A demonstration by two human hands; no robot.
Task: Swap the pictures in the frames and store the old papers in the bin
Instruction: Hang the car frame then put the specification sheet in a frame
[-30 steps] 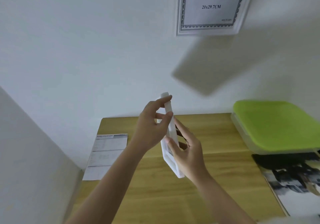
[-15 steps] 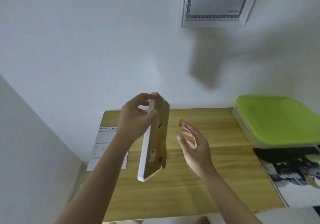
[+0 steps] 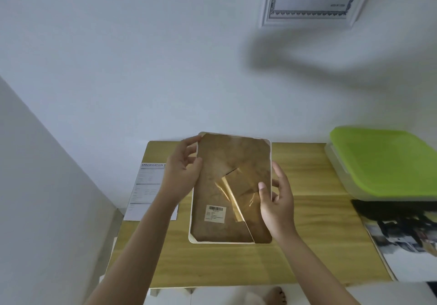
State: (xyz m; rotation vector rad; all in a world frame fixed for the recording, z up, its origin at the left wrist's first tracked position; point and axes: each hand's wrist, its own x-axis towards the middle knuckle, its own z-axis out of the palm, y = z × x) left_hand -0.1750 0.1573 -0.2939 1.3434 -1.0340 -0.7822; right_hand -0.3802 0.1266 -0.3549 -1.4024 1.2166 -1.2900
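Brown cardboard backing faces up on the white picture frame (image 3: 230, 187), held over the wooden table (image 3: 307, 245). The left hand (image 3: 182, 177) grips its left edge, the right hand (image 3: 276, 205) pinches its right edge. A green-lidded bin (image 3: 383, 163) sits at right.

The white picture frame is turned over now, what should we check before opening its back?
1. White picture frame has its brown back board facing up: ok.
2. Left hand has a grip on the frame's left edge: ok.
3. Right hand has a grip on the right edge: ok.
4. Folding stand out of the way: not ok, it lies across the board.
5. Clips holding the board: cannot tell.
6. Green-lidded bin open for old papers: not ok, lid on.
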